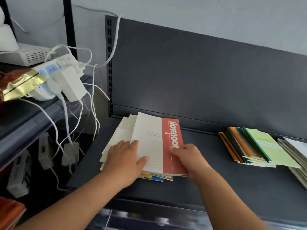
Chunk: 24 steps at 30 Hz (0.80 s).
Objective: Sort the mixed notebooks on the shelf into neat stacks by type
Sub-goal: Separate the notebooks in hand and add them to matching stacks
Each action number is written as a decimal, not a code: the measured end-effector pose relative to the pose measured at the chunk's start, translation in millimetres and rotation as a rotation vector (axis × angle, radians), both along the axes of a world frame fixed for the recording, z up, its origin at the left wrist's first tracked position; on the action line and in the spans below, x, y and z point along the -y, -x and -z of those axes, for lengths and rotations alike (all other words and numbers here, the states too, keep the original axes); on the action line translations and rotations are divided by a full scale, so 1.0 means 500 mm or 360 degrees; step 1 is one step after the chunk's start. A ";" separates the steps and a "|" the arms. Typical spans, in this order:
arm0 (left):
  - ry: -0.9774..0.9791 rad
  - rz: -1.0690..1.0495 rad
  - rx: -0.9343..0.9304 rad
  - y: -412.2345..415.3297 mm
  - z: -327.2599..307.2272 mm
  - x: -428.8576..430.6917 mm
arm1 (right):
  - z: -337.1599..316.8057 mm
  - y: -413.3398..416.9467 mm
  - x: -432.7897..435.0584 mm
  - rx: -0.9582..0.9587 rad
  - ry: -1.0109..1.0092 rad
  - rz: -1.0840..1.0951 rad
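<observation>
**While the pile is lying fanned, one lift could be pulling it apart**

While my left hand (126,156) is pressing flat on the fanned cream notebooks (119,130), fingers straight and grasping nothing, my right hand (187,156) is pinching the near red edge of the top notebook (156,143), thumb on top and the other fingers curled at its edge. That notebook is lying on the pile between my two hands, on the shelf (207,183).

As I am judging it, my left thumb is overlapping its cream cover, so lifting now risks bending it. It also risks sliding the loose ones left of my fingers, toward the shelf edge and the cables (66,130). The coloured notebooks (154,177) poking out just below my fingers could be dragging along. The green and orange stack (252,146) is sitting well to the right of my right fingers and looks uneven, so a careless drop there may be spilling it.
</observation>
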<state>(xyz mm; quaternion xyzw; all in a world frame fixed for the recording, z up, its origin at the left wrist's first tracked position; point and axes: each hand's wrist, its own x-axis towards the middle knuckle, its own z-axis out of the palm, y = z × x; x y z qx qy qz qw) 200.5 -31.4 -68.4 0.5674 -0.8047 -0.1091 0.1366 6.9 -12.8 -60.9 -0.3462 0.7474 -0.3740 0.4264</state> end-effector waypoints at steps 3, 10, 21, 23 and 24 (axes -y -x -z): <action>-0.0033 0.0008 -0.0118 0.006 -0.009 -0.001 | -0.005 0.012 -0.014 0.0238 0.0024 0.0056; -0.0091 0.0055 -0.0204 0.024 -0.014 0.003 | 0.000 0.031 -0.031 0.0349 0.0165 0.0194; -0.0143 0.0112 -0.0179 0.041 -0.012 0.008 | 0.003 0.053 -0.068 0.0685 0.0031 0.0230; -0.0167 0.0113 -0.0178 0.039 -0.011 0.009 | 0.004 0.054 -0.069 0.0607 0.0078 0.0212; -0.0178 0.0111 -0.0204 0.038 -0.010 0.010 | 0.004 0.054 -0.070 0.0596 0.0106 0.0208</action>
